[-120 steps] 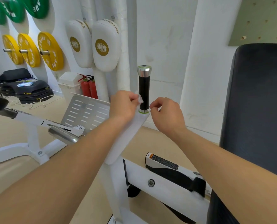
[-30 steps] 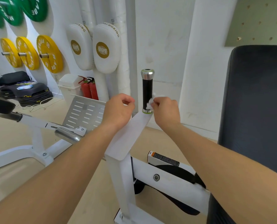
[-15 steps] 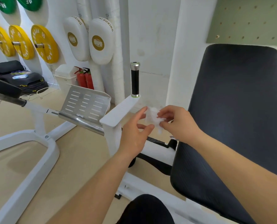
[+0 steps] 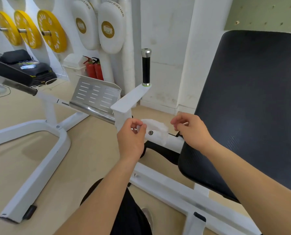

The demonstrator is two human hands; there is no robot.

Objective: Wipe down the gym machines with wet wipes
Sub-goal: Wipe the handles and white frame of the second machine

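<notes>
The left hand (image 4: 131, 140) is pinching one crumpled white wet wipe (image 4: 158, 127) in a tight thumb-and-finger grip. It is holding the wipe in front of the white steel gym machine frame (image 4: 124, 106), below the machine's one upright black handle with a chrome cap (image 4: 146, 68). The right hand (image 4: 190, 131) is hovering just beside the wipe, its grip loosely curled and holding nothing. One black padded backrest (image 4: 253, 99) is standing at the right. Three yellow weight plates (image 4: 55, 24), two white boxing pads (image 4: 110, 41) and two red fire extinguishers (image 4: 93, 70) are lining the wall.
</notes>
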